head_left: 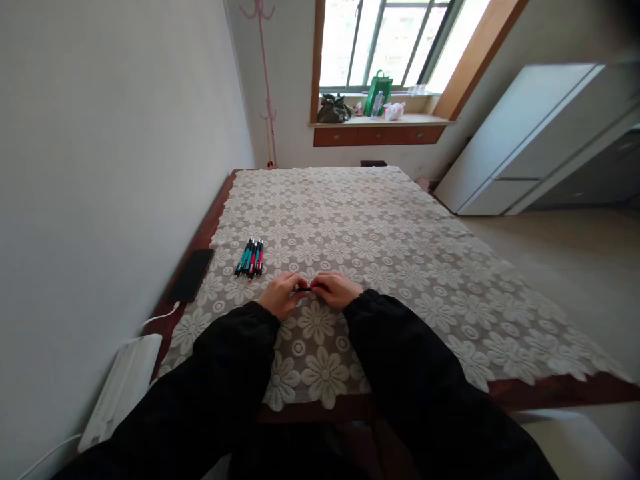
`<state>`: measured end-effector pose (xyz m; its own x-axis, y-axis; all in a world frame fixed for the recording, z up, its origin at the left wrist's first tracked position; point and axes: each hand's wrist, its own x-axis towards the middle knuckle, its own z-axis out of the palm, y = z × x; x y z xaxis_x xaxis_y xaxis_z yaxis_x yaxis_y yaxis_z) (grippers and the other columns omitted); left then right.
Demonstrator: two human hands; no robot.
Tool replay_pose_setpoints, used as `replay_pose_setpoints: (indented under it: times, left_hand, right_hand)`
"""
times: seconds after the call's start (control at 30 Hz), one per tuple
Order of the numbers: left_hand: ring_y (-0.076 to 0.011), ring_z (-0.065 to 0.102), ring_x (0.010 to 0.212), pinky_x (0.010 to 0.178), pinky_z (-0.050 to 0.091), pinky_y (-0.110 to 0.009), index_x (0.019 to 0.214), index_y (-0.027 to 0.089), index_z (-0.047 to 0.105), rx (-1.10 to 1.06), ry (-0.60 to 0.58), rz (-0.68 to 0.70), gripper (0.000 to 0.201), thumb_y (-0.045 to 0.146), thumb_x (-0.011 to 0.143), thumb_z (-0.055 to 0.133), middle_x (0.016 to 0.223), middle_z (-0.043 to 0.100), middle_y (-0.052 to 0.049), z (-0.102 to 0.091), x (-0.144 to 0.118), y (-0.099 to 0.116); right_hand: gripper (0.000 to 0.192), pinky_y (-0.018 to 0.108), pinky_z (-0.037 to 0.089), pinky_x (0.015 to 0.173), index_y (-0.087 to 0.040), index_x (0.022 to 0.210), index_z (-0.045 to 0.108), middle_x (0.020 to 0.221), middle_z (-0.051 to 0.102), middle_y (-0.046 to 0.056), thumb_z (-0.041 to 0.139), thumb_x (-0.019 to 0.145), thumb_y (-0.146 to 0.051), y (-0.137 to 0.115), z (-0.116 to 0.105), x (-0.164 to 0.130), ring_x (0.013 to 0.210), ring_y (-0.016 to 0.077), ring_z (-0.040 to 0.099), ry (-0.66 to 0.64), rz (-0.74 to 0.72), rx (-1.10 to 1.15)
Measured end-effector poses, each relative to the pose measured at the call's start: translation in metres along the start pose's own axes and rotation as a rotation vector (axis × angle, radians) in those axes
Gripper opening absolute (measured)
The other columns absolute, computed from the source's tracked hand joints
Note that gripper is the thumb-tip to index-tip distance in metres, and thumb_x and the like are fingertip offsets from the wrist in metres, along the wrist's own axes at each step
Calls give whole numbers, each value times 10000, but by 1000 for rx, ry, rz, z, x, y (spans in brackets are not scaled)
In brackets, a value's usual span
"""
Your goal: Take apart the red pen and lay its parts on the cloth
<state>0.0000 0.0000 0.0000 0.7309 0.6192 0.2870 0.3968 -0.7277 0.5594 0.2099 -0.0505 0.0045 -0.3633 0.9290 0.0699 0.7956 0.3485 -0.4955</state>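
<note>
Between my two hands a dark pen point(302, 289), with a bit of red at its right end, lies level just above the lace tablecloth. My left hand point(283, 295) pinches its left end, while my right hand point(336, 289) has its fingers closed on the right end. Much of the pen is hidden by my fingers. To the left of my left hand, a bunch of several pens point(250, 259) in teal, red and black rests on the cloth, side by side.
A lace tablecloth point(360, 250) covers the dark red table. A black phone or tablet point(191, 275) with a white cable lies at the left edge, by the wall. Below it is a white power strip or heater point(123, 390). Bags stand on the windowsill point(365, 121); a white fridge point(515, 140) is at right.
</note>
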Motion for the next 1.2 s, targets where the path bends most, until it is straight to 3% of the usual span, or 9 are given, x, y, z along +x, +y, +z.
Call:
replay_pose_setpoints:
  times: [0.27, 0.57, 0.73, 0.9, 1.07, 1.2]
  left_hand:
    - [-161, 628, 851, 799, 512, -290, 971, 219, 637, -59, -80, -22, 115, 280, 916, 556, 911, 671, -21, -3, -6, -6]
    - [-153, 639, 820, 781, 513, -271, 964, 214, 650, -89, -57, -60, 121, 298, 892, 601, 910, 689, -19, -1, -7, -2]
    - [-140, 655, 801, 742, 503, -236, 997, 207, 655, -93, -128, -150, 163, 320, 886, 616, 909, 719, -11, -1, -6, 4]
    - [-135, 664, 819, 748, 492, -228, 1045, 208, 638, -99, -171, -154, 200, 341, 904, 587, 946, 728, -12, -4, -6, 4]
    - [-165, 675, 834, 727, 482, -244, 1051, 216, 631, 32, -230, -108, 193, 326, 900, 580, 922, 726, -19, -15, 3, 12]
    - [-199, 678, 898, 737, 476, -267, 1073, 237, 619, 215, -229, -66, 214, 364, 942, 507, 969, 719, -33, -17, 8, 18]
  right_hand:
    - [318, 268, 331, 647, -221, 900, 643, 827, 687, 43, 372, 1011, -344, -16, 1, -8, 764, 179, 619, -130, 141, -156]
    - [349, 290, 291, 608, -223, 953, 622, 841, 694, 60, 318, 1017, -381, -13, 10, -9, 737, 199, 619, -121, 161, -261]
    - [293, 307, 299, 611, -221, 913, 613, 835, 701, 84, 362, 990, -352, -7, 16, -10, 752, 221, 633, -107, 161, -315]
    - [274, 310, 302, 603, -230, 883, 608, 836, 699, 88, 386, 972, -364, -1, 19, -8, 730, 223, 631, -93, 141, -339]
    - [321, 301, 306, 606, -224, 875, 608, 792, 686, 73, 342, 987, -364, -1, 11, -8, 724, 216, 626, -101, 134, -321]
    - [340, 278, 320, 626, -224, 981, 613, 848, 694, 56, 314, 1008, -384, -9, -4, -11, 777, 197, 634, -155, 106, -244]
